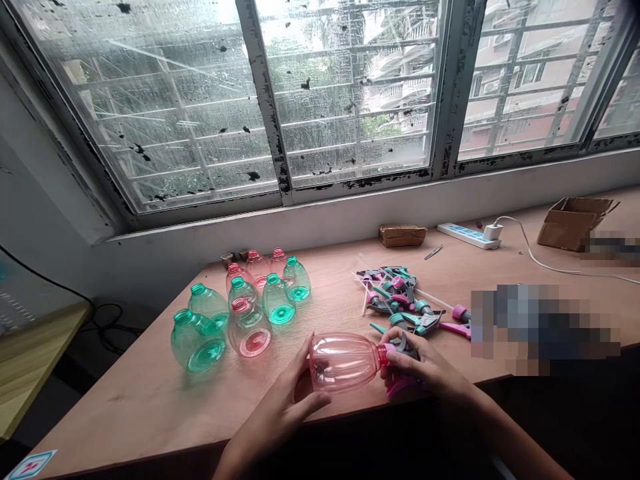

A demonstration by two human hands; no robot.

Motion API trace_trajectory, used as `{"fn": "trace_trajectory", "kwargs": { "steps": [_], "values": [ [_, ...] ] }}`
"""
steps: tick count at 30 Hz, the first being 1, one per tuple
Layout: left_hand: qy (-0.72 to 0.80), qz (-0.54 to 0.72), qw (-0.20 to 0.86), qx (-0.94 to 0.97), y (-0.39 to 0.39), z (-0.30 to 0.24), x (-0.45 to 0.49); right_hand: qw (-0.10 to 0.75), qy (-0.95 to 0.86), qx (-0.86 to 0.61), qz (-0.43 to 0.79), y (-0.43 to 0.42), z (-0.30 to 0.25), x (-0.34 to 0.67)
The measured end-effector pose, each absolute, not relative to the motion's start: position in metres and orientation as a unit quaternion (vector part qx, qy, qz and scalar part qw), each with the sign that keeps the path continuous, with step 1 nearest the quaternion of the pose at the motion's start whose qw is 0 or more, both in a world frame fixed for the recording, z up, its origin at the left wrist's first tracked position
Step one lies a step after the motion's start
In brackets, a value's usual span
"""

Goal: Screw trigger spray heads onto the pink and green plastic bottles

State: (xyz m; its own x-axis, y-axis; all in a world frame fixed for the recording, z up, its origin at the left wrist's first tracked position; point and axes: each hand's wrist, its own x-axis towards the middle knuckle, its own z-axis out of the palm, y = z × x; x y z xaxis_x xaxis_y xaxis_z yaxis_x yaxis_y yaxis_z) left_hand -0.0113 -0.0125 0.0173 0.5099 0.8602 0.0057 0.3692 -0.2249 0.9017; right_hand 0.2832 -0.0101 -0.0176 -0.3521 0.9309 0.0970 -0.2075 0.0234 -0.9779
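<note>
A clear pink spray bottle (343, 362) lies sideways between my hands above the table's front edge. My left hand (296, 390) is wrapped round its base, thumb underneath and fingers behind. At the neck, my right hand (417, 363) grips a pink and grey trigger spray head (400, 385), which meets the bottle's mouth; my fingers hide part of it. Beyond my right hand lies a heap of trigger spray heads (400, 293) in pink, teal and grey, some with white tubes. To the left stand several uncapped bottles, green (199, 341) and pink (250, 328).
The wooden table (145, 393) runs along a wall under windows. At the back are a brown box (402, 235), a white power strip (469, 235) with a plugged-in cable, and an open carton (571, 223). A blurred patch (545, 330) covers something at the right.
</note>
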Motion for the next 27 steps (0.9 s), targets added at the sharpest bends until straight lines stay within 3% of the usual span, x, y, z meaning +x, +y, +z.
{"fn": "trace_trajectory", "kwargs": {
  "steps": [16, 27],
  "values": [
    [0.392, 0.270, 0.487, 0.732, -0.014, 0.021, -0.008, 0.454, -0.556, -0.341, 0.606, -0.012, -0.015, 0.284],
    [0.418, 0.278, 0.443, 0.743, -0.010, 0.011, -0.014, 0.455, -0.549, -0.343, 0.611, -0.007, -0.024, 0.285]
  ]
}}
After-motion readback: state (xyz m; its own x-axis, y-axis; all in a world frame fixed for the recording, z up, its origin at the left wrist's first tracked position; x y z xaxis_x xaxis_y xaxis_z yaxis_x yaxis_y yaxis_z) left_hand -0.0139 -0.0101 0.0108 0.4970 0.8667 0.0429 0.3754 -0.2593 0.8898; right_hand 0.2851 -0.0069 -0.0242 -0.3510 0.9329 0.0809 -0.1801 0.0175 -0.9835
